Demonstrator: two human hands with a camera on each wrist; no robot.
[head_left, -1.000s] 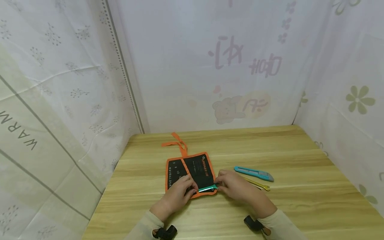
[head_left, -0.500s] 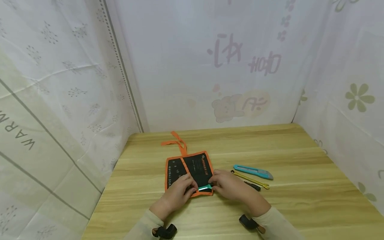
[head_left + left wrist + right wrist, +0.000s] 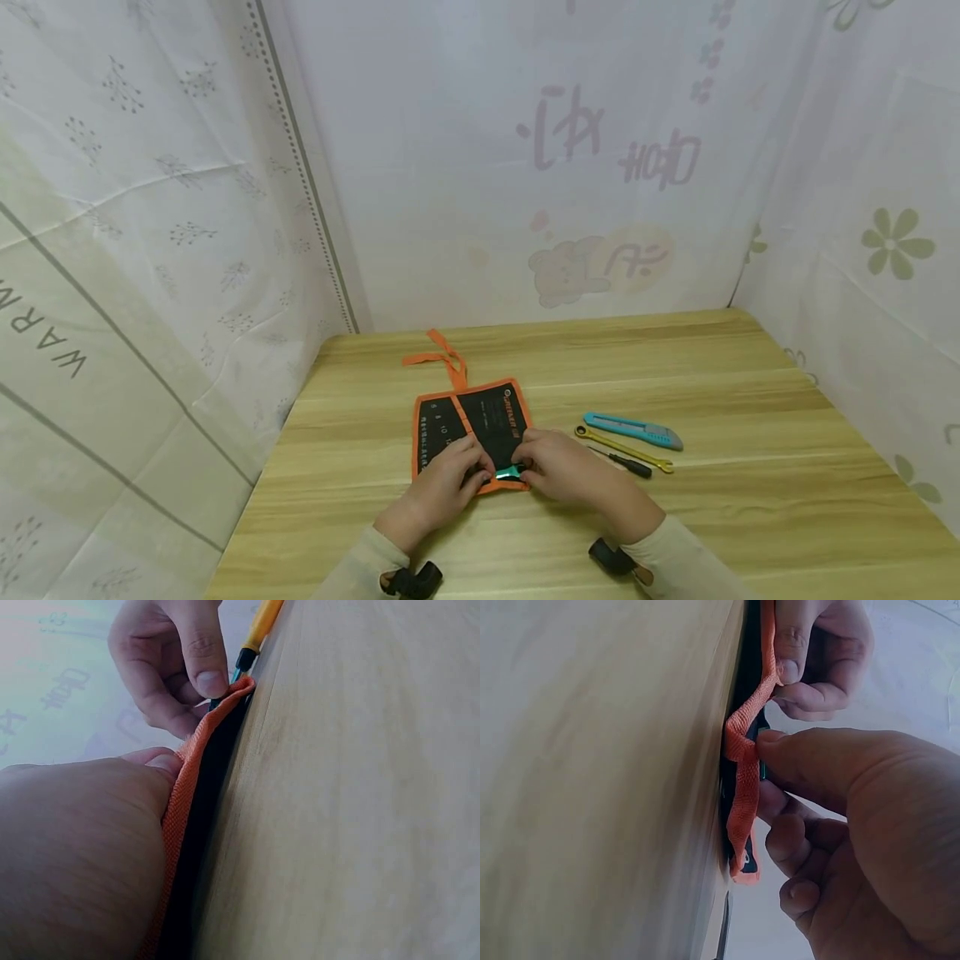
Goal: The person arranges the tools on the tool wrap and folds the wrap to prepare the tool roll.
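A black tool pouch (image 3: 489, 417) with orange trim lies flat on the table, its near part under both hands. My left hand (image 3: 444, 483) pinches the orange edge of its pocket (image 3: 196, 754) between thumb and fingers. At the pouch's right side, my right hand (image 3: 566, 473) pinches a shiny green wrench (image 3: 507, 472). Only a short stretch of the wrench shows between the hands; its left end is hidden at the pocket edge. In the right wrist view, the thumb of the right hand (image 3: 832, 769) presses beside the orange trim.
Right of the right hand lie a turquoise utility knife (image 3: 633, 431), a yellow wrench (image 3: 626, 448) and a small screwdriver (image 3: 632, 465) with a black handle. Orange ties (image 3: 450, 362) stretch from the pouch's far edge. Printed curtains surround the wooden table (image 3: 345, 417).
My right hand has moved left with the green wrench, and less of the wrench shows. The yellow wrench and screwdriver have come into fuller view. My left hand stays in place.
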